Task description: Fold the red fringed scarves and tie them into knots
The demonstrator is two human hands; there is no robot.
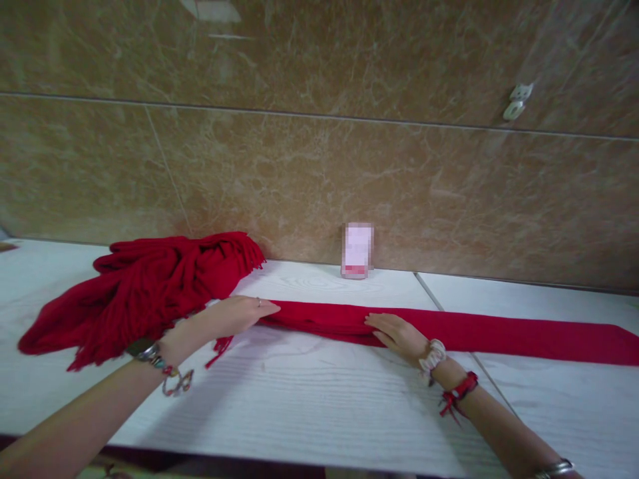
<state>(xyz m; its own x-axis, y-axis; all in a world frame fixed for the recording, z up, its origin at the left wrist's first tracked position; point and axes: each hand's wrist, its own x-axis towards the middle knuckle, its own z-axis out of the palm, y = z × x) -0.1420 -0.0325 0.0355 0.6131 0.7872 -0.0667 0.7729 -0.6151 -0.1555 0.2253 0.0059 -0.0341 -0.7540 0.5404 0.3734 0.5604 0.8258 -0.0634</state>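
A long red scarf [499, 334], folded into a narrow strip, stretches across the white surface toward the right edge of the view. My left hand [239, 313] is closed on the strip's left part, its fingers together; fringe hangs out beneath that wrist. Farther right, my right hand [397, 334] lies on the strip with fingers stretched out over the cloth. Between the two hands the near edge shows loose, uneven layers. Beside my left forearm sits a crumpled pile of red fringed cloth [170, 279], partly hidden behind that arm.
A phone-like object [357, 249], its face blurred out, leans against the brown marble-tiled wall [299, 179]. A small white hook [518, 101] is fixed on the wall at upper right. The white wood-grain tabletop [299, 392] has a seam right of centre and ends near the bottom.
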